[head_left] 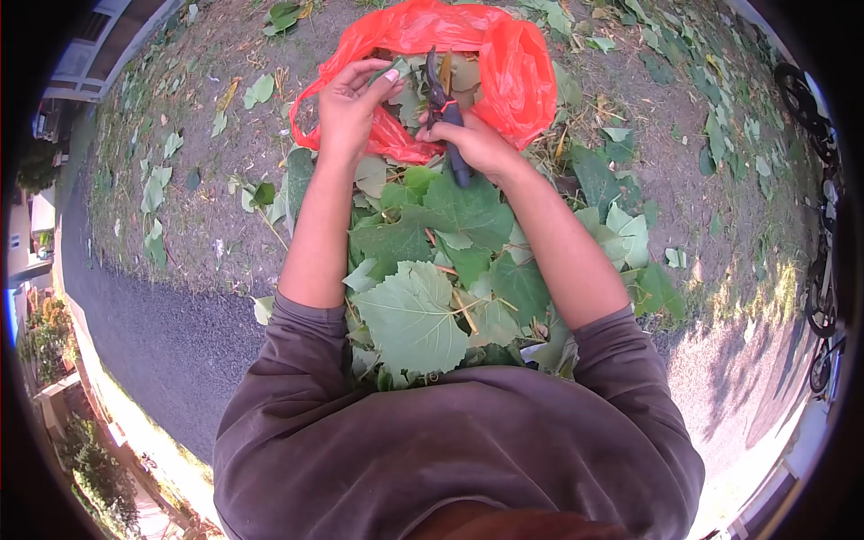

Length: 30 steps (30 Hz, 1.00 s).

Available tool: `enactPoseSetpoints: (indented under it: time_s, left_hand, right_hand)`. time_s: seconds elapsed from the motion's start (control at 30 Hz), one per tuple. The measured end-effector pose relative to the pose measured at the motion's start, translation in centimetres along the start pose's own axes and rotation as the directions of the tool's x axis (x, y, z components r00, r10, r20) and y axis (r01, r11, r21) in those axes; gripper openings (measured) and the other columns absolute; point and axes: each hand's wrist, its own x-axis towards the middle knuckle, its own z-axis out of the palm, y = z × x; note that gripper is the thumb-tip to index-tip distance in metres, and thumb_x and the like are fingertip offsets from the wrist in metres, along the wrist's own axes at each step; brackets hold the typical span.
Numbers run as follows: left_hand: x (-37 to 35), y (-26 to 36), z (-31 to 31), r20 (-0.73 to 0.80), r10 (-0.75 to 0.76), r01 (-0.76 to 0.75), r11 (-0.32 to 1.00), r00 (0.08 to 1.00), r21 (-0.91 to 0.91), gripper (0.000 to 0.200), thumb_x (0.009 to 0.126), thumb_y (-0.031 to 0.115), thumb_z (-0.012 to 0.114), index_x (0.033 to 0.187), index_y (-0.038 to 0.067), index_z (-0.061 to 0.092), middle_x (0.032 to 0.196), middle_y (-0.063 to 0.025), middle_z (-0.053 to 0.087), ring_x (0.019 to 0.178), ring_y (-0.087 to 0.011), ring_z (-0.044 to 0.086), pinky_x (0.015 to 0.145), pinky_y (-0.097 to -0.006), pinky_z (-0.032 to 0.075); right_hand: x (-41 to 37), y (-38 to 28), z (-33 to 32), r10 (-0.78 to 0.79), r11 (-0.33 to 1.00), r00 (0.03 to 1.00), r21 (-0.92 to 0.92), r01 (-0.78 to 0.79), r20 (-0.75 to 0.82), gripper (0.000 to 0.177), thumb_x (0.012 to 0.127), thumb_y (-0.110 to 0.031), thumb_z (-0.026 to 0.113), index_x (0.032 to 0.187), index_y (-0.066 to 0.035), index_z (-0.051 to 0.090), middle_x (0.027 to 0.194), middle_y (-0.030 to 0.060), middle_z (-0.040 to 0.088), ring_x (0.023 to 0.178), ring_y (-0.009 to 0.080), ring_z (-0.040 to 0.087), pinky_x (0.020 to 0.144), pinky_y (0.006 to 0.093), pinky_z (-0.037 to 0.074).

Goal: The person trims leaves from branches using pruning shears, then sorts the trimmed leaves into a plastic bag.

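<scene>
My right hand (475,144) is wrapped round the dark handles of a pair of pruning shears (446,106), whose blades point up and away from me. My left hand (353,106) pinches a small green piece of leaf (391,70) between thumb and fingers, over the bag's left side. Both hands are above the mouth of a red plastic bag (520,76), which lies open with leaves inside. Between my forearms and against my body is a pile of large green leaves (412,315), with several stems showing.
Bare soil (225,180) with scattered leaves and dry bits surrounds the bag. Grey asphalt (171,351) lies to the left. Bicycle-like wheels (796,99) stand at the far right edge, and plants (49,337) grow at the far left.
</scene>
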Motion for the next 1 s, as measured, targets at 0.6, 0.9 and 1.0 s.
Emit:
enactPoseSetpoints:
  time_s: [0.6, 0.9, 1.0]
  left_hand:
    - [-1.2, 0.9, 0.9, 0.106, 0.049, -0.099, 0.829, 0.993, 0.550, 0.022, 0.095, 0.005, 0.079, 0.115, -0.003, 0.077, 0.114, -0.0080, 0.076, 0.096, -0.0145, 0.075, 0.091, -0.0310, 0.064]
    - [-1.1, 0.8, 1.1, 0.135, 0.212, -0.251, 0.822, 0.968, 0.512, 0.018, 0.093, 0.003, 0.078, 0.111, -0.002, 0.079, 0.112, -0.0100, 0.077, 0.098, -0.0175, 0.078, 0.090, -0.0306, 0.064]
    - [-0.9, 0.3, 0.9, 0.064, 0.104, -0.121, 0.895, 0.993, 0.428, 0.016, 0.094, 0.003, 0.078, 0.109, -0.003, 0.077, 0.108, -0.0082, 0.078, 0.098, -0.0158, 0.077, 0.090, -0.0294, 0.063]
  right_hand:
    - [-0.5, 0.0, 1.1, -0.039, 0.968, 0.999, -0.250, 0.035, -0.009, 0.045, 0.093, -0.027, 0.071, 0.128, 0.000, 0.062, 0.109, 0.0080, 0.070, 0.097, 0.0179, 0.068, 0.088, 0.0342, 0.055]
    - [-0.9, -1.1, 1.5, -0.065, 0.923, 0.985, -0.384, -0.002, -0.161, 0.047, 0.088, -0.042, 0.081, 0.107, -0.002, 0.068, 0.085, 0.0048, 0.067, 0.079, 0.0153, 0.061, 0.074, 0.0341, 0.049]
    - [-0.8, -1.2, 1.5, -0.060, 0.914, 0.982, -0.405, -0.017, -0.177, 0.046, 0.088, -0.046, 0.082, 0.098, -0.002, 0.068, 0.077, 0.0018, 0.062, 0.072, 0.0141, 0.057, 0.068, 0.0340, 0.046]
